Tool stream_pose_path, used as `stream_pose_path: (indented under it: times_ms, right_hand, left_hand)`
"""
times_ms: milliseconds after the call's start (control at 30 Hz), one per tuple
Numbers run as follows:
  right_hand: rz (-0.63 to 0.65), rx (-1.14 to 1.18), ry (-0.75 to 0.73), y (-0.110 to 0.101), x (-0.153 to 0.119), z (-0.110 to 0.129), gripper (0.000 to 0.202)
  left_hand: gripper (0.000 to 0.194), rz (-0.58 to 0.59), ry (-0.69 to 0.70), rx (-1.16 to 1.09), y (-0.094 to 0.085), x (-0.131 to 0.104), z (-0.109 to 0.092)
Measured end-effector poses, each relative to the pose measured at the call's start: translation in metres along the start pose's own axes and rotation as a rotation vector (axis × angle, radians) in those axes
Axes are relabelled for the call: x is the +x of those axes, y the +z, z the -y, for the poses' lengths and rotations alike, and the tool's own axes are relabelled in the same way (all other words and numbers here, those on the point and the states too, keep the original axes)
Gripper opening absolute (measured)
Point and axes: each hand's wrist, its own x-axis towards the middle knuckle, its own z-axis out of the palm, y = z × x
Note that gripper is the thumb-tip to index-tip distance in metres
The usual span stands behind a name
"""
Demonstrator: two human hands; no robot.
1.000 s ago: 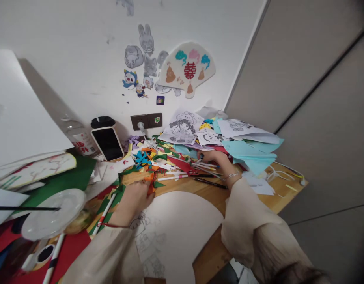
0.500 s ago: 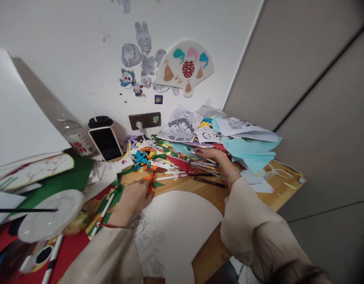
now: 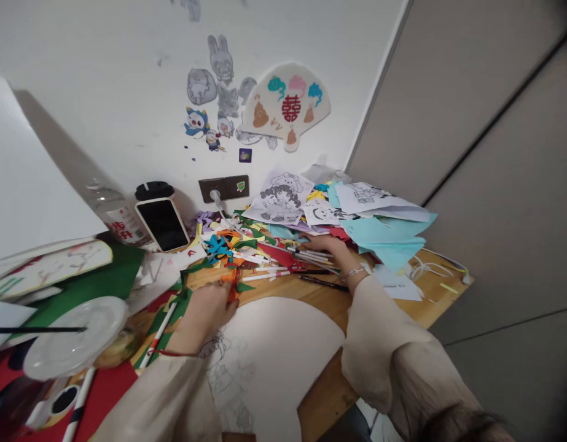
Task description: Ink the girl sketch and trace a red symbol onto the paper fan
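While one board (image 3: 283,344) is laid at the table's (image 3: 327,396) near edge, grips of left hand (image 3: 206,312) and right hand (image 3: 328,244) cannot be told.

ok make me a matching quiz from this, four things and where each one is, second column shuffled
Things
1. left hand
2. right hand
3. painted fan
4. large white fan-shaped sheet

Places
A. on the wooden table, with sketching on its left part
B. at the orange paper
C. up on the wall
D. at the cluster of pens, farther from the camera than the other hand

Right pairs: 1-B, 2-D, 3-C, 4-A
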Motion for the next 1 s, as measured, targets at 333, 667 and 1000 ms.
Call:
stream_pose_path:
  times_ms: [333, 667, 1000]
  right_hand:
    - [-0.226, -0.148, 0.111, -0.001, 0.010, -0.005, 0.026]
    - [-0.373, 0.242, 0.043, -0.003, 0.010, -0.001, 0.041]
    - [-0.468, 0.914, 0.207, 0.001, 0.018, 0.029, 0.032]
  left_hand:
    - [0.034, -0.003, -0.003, -0.004, 0.001, 0.001, 0.000]
    - [0.034, 0.006, 0.005, -0.007, -0.002, 0.000, 0.001]
    - [0.035, 0.017, 0.005, -0.025, -0.002, 0.001, 0.003]
